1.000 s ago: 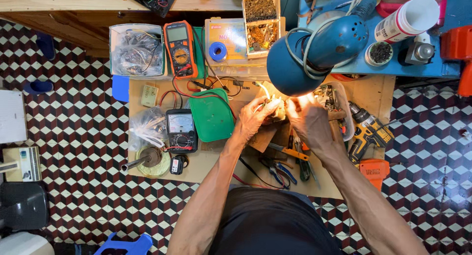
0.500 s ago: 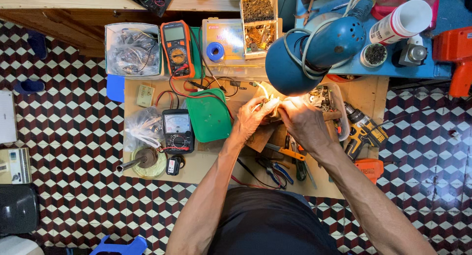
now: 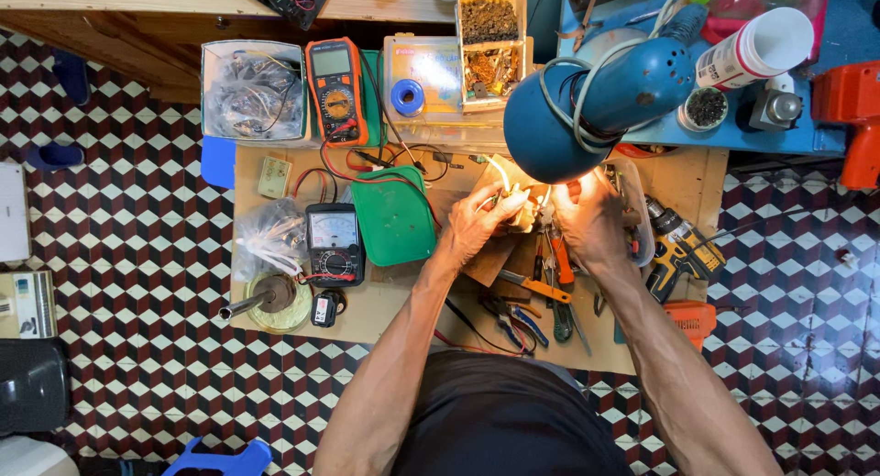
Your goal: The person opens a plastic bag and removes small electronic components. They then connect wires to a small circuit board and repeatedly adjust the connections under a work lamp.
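Both my hands meet under a blue desk lamp point(image 3: 596, 100) on a small wooden work table point(image 3: 275, 311). My left hand point(image 3: 481, 221) grips a small pale part with wires point(image 3: 515, 201), brightly lit by the lamp. My right hand point(image 3: 587, 221) is closed beside it, fingers on the same small part; glare hides what exactly it pinches. Pliers and screwdrivers point(image 3: 541, 293) lie just below my hands. A green tray point(image 3: 394, 215) sits left of my left hand.
An orange multimeter point(image 3: 336, 89), an analog meter point(image 3: 334, 242), a clear box of parts point(image 3: 254, 91), blue tape roll point(image 3: 407, 97) and soldering iron stand point(image 3: 270, 297) lie left. A yellow cordless drill point(image 3: 678, 251) and white spray can point(image 3: 753, 47) are right. Checkered floor surrounds the table.
My hands stay together under the lamp with only slight finger shifts. The view has drifted a little; nothing was picked up or let go.
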